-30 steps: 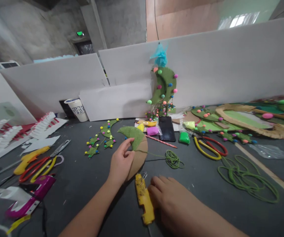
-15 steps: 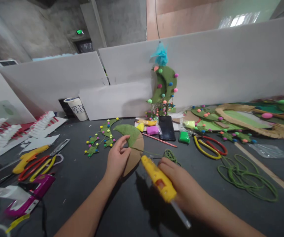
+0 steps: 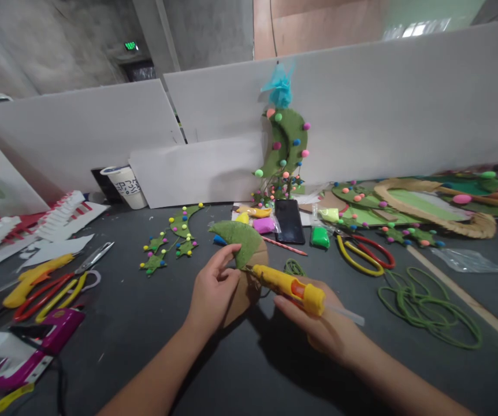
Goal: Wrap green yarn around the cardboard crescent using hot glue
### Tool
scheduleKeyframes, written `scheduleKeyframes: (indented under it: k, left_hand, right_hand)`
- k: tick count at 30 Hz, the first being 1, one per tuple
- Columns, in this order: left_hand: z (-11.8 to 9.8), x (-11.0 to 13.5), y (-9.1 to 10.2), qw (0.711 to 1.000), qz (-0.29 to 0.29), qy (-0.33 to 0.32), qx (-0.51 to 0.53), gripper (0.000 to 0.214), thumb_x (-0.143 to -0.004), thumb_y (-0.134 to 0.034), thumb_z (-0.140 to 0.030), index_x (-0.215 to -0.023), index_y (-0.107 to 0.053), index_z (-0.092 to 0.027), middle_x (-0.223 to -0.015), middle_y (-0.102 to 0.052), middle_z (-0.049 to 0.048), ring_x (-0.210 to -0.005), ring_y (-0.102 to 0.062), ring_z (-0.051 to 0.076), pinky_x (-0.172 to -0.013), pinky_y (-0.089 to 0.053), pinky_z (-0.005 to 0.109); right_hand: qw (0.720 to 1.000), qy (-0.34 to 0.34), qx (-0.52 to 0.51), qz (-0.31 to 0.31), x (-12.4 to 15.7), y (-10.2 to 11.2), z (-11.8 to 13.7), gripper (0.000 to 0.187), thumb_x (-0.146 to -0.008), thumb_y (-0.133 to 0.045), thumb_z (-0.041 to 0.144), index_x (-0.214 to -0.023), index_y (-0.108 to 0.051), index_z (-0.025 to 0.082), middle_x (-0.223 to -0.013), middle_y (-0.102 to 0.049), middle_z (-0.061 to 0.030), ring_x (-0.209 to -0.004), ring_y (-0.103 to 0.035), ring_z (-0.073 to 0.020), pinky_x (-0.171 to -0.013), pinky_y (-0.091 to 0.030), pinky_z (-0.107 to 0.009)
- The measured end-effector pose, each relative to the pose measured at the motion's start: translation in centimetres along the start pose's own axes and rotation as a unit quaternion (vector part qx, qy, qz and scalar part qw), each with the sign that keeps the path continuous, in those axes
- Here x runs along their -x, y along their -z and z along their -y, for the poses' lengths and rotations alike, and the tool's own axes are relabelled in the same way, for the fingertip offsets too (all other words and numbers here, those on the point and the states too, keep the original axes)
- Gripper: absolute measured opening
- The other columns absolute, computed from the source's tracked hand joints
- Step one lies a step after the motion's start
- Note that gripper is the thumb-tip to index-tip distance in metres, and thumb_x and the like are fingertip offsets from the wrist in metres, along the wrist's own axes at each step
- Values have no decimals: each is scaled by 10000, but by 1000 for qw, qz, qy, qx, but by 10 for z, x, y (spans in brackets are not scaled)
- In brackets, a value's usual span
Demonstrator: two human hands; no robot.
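My left hand (image 3: 212, 292) grips a crescent-shaped cardboard piece (image 3: 242, 254), partly covered with green felt, and holds it tilted above the dark table (image 3: 145, 323). My right hand (image 3: 318, 323) is closed round a yellow hot glue gun (image 3: 287, 284). Its nozzle points left and touches the edge where the felt meets the bare cardboard. A clear glue stick juts out of the gun's back end to the right.
Left lie scissors (image 3: 54, 289), another yellow glue gun (image 3: 32, 278) and a purple tool (image 3: 36, 352). Behind the crescent are clay packets (image 3: 264, 224), a black phone (image 3: 289, 221), a decorated felt tree (image 3: 286, 150) and a paper cup (image 3: 125, 186). Green cord coils (image 3: 426, 306) lie right.
My right hand has picked the glue gun off the table, turned it and brought its nozzle to the crescent. My left hand has kept hold of the crescent, lifting it slightly.
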State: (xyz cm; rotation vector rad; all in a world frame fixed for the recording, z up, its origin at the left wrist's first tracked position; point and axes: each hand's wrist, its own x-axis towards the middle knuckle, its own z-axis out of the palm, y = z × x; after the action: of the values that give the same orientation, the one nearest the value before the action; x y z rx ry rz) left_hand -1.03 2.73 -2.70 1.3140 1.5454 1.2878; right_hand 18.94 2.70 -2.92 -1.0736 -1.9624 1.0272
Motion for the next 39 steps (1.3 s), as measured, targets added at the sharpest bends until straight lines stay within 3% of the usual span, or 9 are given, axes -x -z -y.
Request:
scheduleKeyframes:
  k: [22,39]
  left_hand:
    - [-3,3,-2,1000,2,7,7,464,-717,-565,-144,-1180,-591,-177,-1286,-612,121,-615,-590,62,-642,-472,190]
    - [0,1,-2,1000,-4,8,9,467,-707,-574,-154,-1172,-603,-186,-1271,-621,122,-654,-637,92,-631,-482,203]
  right_hand:
    - [999,8,34,-10,3,-6,-5,223,-856,-526,391,-707,-579,234,-639,-580,13,-563,-543,-154,-529,-491,-276]
    - [999,8,51,0,1,-8,-5,273,-866,-520,399,-673,-570,212,-595,-539,20,-523,-492,-133,-500,-425,-248]
